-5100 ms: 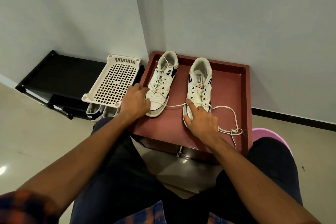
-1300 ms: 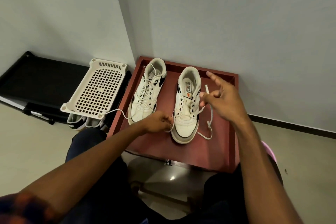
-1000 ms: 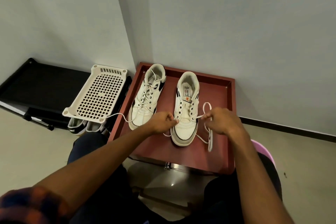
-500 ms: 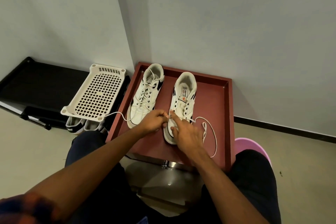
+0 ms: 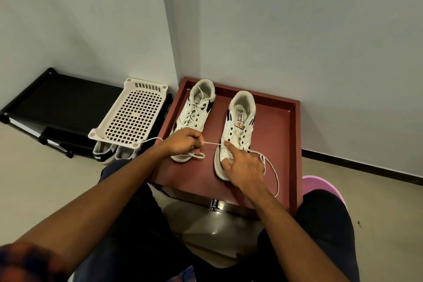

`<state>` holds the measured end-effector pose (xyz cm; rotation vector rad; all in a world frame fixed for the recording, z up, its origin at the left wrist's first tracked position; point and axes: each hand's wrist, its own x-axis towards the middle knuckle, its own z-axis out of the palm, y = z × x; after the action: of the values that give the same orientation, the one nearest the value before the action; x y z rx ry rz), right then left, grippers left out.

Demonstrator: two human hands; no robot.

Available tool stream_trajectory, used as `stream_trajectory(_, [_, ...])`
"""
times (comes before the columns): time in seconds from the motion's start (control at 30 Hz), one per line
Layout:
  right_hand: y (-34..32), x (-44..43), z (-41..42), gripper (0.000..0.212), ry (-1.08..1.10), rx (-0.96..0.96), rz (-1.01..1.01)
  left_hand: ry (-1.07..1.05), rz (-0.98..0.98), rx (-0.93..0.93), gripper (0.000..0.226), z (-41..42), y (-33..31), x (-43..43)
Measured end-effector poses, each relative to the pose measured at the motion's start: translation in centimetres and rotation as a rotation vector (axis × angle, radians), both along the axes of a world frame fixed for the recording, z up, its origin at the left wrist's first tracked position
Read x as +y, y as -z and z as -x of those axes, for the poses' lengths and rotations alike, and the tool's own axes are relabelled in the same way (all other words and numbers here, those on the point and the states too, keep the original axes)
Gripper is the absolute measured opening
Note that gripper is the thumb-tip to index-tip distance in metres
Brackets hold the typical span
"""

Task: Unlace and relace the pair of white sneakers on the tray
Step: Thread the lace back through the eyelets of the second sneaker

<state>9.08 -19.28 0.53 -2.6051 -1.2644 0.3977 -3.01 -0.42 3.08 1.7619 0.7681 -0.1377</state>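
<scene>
Two white sneakers stand on the maroon tray (image 5: 281,144), toes toward me. The left sneaker (image 5: 196,112) is laced. The right sneaker (image 5: 238,126) shows several empty eyelets. My left hand (image 5: 185,142) pinches the white lace (image 5: 211,143) and holds it taut out to the left from the right sneaker's lowest eyelets. My right hand (image 5: 242,165) rests on that sneaker's toe, its straight index finger pressing by the lowest eyelet. The lace's other part lies in a loose loop on the tray to the right of the shoe.
A white perforated basket (image 5: 135,117) lies on a black shoe rack (image 5: 57,103) left of the tray, with another pair of shoes (image 5: 109,153) below it. A lace end trails from my left hand onto the basket's corner. A pink stool (image 5: 320,185) is under my right leg. Walls are close behind.
My left hand has moved left with the lace, pulling it taut through the lowest eyelet. My right hand stays on the right sneaker's toe, index finger pressing.
</scene>
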Motion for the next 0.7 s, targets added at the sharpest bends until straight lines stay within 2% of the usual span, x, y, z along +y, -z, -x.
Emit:
stream_trajectory(0.1, [0.3,-0.1,-0.6,0.057,-0.009,0.017,0.017,0.014,-0.031,0.007,0.025,1.3,-0.1,0.4])
stream_trajectory(0.17, [0.8,-0.3,-1.3,0.06,-0.012,0.131,-0.015,0.001,-0.07,-0.01,0.027,2.0,-0.2,0.2])
stream_trajectory(0.23, [1.4,-1.3,-2.3,0.06,0.063,0.265,-0.138,-0.026,-0.084,-0.034,0.025,2.3,-0.4,0.0])
stream_trajectory(0.33, [1.8,-2.7,-4.2,0.04,0.25,0.326,-0.326,-0.089,-0.088,-0.06,0.03,2.1,-1.0,-0.4])
stream_trajectory(0.4, [1.7,-2.6,-5.3,0.028,0.33,0.409,-0.377,-0.112,-0.067,-0.095,0.033,1.8,-1.6,-0.7])
stream_trajectory(0.47, [1.8,-2.3,-5.9,0.025,0.313,0.473,-0.29,-0.114,-0.048,-0.14,0.029,1.4,-2.3,-1.0])
stream_trajectory(0.57, [2.5,-2.4,-6.5,0.022,0.227,0.447,-0.155,-0.166,-0.035,-0.222,0.011,0.6,-3.5,-1.2])
stream_trajectory(0.63, [2.4,-2.8,-6.9,0.022,0.171,0.441,-0.123,-0.249,0.015,-0.28,0.012,0.2,-4.6,-1.2])
stream_trajectory(0.7, [1.4,-3.1,-7.3,0.028,0.106,0.524,-0.12,-0.307,0.088,-0.31,0.014,0.1,-5.7,-1.1])
